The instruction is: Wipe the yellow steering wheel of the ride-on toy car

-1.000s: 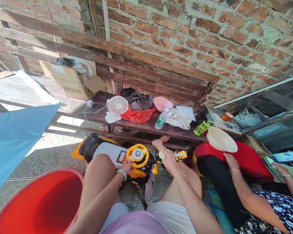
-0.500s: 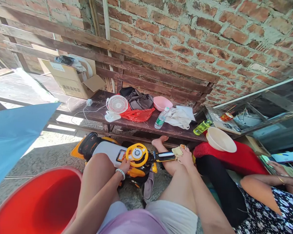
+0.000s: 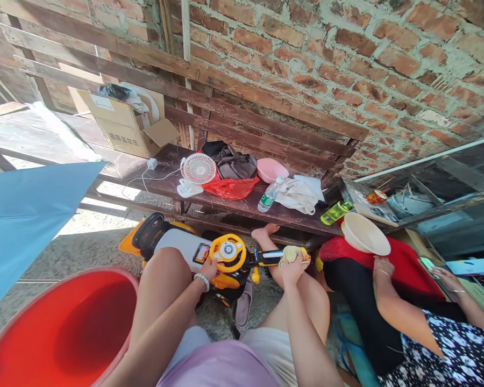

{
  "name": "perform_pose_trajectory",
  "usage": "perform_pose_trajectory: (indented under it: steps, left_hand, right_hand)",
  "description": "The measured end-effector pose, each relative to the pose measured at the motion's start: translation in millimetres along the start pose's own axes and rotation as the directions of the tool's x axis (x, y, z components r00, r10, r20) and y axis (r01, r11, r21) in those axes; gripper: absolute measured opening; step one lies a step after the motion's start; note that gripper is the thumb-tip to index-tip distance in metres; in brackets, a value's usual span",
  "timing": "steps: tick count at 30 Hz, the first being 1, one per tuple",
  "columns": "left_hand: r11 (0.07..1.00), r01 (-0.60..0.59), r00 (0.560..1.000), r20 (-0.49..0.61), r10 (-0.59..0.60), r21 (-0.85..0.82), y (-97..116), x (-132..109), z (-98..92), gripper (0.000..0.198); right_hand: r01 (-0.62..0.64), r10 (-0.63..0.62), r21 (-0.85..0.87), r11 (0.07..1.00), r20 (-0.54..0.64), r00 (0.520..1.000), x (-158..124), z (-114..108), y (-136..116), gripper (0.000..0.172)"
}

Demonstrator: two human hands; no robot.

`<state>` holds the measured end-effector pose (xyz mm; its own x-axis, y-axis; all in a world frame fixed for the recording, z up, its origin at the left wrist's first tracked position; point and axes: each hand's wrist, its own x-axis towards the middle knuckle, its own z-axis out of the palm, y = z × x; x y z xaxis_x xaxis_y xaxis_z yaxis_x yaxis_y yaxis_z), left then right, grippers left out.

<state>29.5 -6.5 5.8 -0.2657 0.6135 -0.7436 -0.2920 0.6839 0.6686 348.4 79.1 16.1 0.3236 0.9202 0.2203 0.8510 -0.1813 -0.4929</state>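
Between my knees stands a yellow and black ride-on toy (image 3: 173, 242) with a pale seat cover. My left hand (image 3: 210, 269), wearing a beaded bracelet, grips the rim of its yellow steering wheel (image 3: 228, 250). A yellow and black arm (image 3: 266, 257) reaches out to the right from the toy's front. Over that arm, my right hand (image 3: 293, 269) is closed on a pale yellow cloth (image 3: 291, 253), pressed against the arm near its far end. The fingertips of the right hand are partly hidden by the cloth.
A red tub (image 3: 64, 328) stands at my left below a blue umbrella-like sheet (image 3: 36, 215). The bench (image 3: 161, 185) holds a fan (image 3: 199, 169), a water bottle (image 3: 267, 198) and a cardboard box (image 3: 121, 126). On my right sits another person (image 3: 411, 306) beside a cream basin (image 3: 365, 234).
My right hand has moved left along the toy's arm with the cloth. The other person's near hand has come to the red fabric by the basin. My left hand stays on the wheel.
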Motion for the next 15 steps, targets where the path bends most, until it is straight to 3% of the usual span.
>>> perform_pose_trajectory:
  steps: [2, 6, 8, 11, 15]
  left_hand:
    - [1.0, -0.001, 1.0, -0.013, 0.001, 0.004, -1, 1, 0.7, 0.02]
    - [1.0, 0.002, 1.0, -0.005, -0.003, -0.016, 1, -2, 0.5, 0.018]
    - [1.0, 0.009, 1.0, 0.01, -0.009, -0.022, 3, -6, 0.3, 0.018]
    - [1.0, 0.012, 1.0, 0.024, -0.012, -0.02, 5, -9, 0.4, 0.018]
    - [1.0, -0.001, 1.0, 0.009, 0.001, 0.002, 3, -7, 0.9, 0.017]
  right_hand:
    - [0.015, -0.015, -0.006, 1.0, -0.027, 1.0, -39, 21, -5, 0.077]
    - [0.241, -0.252, 0.104, 0.965, 0.115, 0.961, -90, 40, -9, 0.074]
    - [0.245, -0.271, 0.154, 0.957, 0.187, 0.944, -88, 30, -8, 0.069]
    - [0.212, -0.277, 0.276, 0.938, 0.225, 0.934, -61, 1, -15, 0.062]
    - [0.284, -0.386, 0.397, 0.873, 0.205, 0.899, -35, -21, -51, 0.063]
